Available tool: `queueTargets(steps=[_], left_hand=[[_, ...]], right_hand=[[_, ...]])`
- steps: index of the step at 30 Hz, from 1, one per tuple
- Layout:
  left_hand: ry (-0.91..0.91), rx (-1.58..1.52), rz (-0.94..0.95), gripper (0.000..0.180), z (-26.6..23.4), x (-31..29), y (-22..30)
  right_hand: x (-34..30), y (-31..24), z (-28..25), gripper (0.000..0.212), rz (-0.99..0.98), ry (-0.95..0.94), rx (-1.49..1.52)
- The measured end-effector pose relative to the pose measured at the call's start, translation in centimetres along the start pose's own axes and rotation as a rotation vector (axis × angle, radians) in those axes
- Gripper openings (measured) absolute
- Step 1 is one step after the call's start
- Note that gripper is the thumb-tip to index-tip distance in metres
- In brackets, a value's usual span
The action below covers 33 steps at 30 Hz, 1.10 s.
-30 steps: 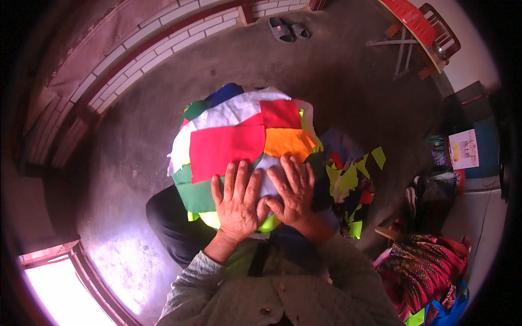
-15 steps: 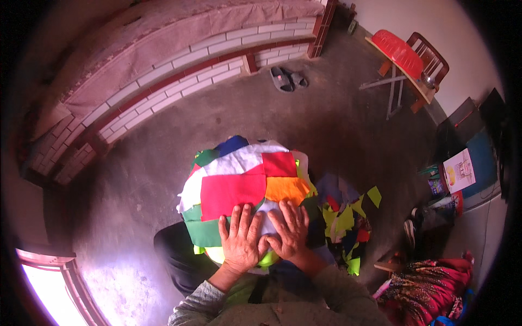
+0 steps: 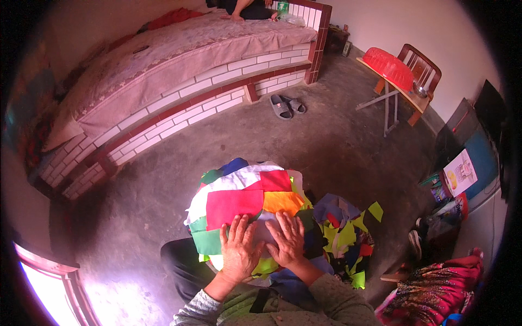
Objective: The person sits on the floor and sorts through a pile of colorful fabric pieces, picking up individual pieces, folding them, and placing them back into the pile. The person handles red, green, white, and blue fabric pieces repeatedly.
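A patchwork cloth (image 3: pixel 234 208) lies over my lap, rounded on top, with red, white, orange, green and blue patches. My left hand (image 3: pixel 239 252) rests flat on it, fingers spread, its tips at the lower edge of the large red patch. Beside it, my right hand (image 3: pixel 288 242) is laid flat too, fingertips just below the orange patch. Between the hands shows a pale lavender patch (image 3: pixel 266 228). Neither hand grips anything. What supports the cloth underneath is hidden.
Loose fabric scraps (image 3: pixel 342 233) are heaped on the floor at my right. Grey slippers (image 3: pixel 285 106) lie ahead, near a brick-faced bed (image 3: pixel 179 70) where another person's legs (image 3: pixel 244 10) show. A red basin (image 3: pixel 389 69) sits on a small table. Crumpled red fabric (image 3: pixel 435 288) is at lower right.
The view has tilted up, bringing the bed top and the other person's legs into sight. My hands stay flat on the cloth, thumbs slightly farther apart.
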<state>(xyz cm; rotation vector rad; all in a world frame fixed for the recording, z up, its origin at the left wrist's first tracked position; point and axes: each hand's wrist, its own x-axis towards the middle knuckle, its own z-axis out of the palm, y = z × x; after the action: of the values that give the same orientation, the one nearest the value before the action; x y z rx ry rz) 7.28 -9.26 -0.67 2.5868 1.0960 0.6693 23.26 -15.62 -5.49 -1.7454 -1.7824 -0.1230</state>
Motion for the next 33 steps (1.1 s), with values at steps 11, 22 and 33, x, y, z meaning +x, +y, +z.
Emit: queueTargets(steps=[11, 22, 33], left_hand=[[0.085, -0.025, 0.250, 0.048, -5.1, 8.1, 3.3], [-0.009, 0.014, 0.219, 0.048, 5.7, 11.8, -0.2], [-0.045, 0.030, 0.183, 0.049, 6.2, 11.8, -0.5]], right_hand=[[-0.3, 0.3, 0.4, 0.052, 0.000, 0.036, -0.020], [-0.4, 0.6, 0.8, 0.051, -0.025, 0.035, -0.012], [-0.6, 0.7, 1.4, 0.051, -0.005, 0.068, -0.010]])
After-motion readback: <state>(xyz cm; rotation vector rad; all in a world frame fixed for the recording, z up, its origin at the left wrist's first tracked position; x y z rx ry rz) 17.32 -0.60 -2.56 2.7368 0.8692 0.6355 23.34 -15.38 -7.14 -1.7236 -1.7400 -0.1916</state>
